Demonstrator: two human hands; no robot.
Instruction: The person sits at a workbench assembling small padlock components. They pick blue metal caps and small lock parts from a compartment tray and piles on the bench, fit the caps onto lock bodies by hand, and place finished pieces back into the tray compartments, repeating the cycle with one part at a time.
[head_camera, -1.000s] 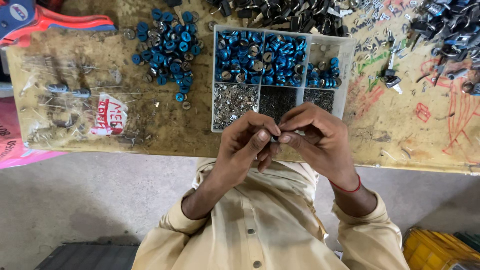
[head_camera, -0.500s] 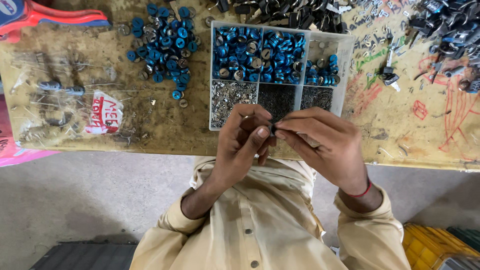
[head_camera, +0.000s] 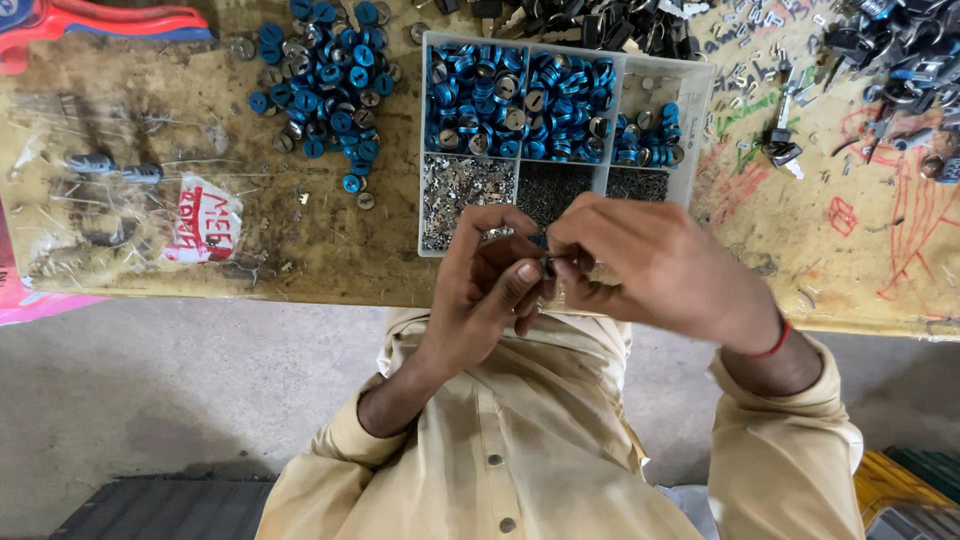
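My left hand (head_camera: 490, 285) and right hand (head_camera: 650, 265) pinch one tiny dark part (head_camera: 548, 266) together, close above the divided parts tray (head_camera: 700, 120) for easy reach.

Blue-and-silver caps (head_camera: 322, 75) loose on tan, stained worktop (head_camera: 330, 230) with red scribbles, more in white divided tray (head_camera: 700, 120); beige shirt (head_camera: 520, 450), red wrist thread (head_camera: 775, 342), grey floor (head_camera: 150, 390).

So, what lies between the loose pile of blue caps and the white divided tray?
Bare, stained tabletop separates the blue caps from the tray, in the head view.
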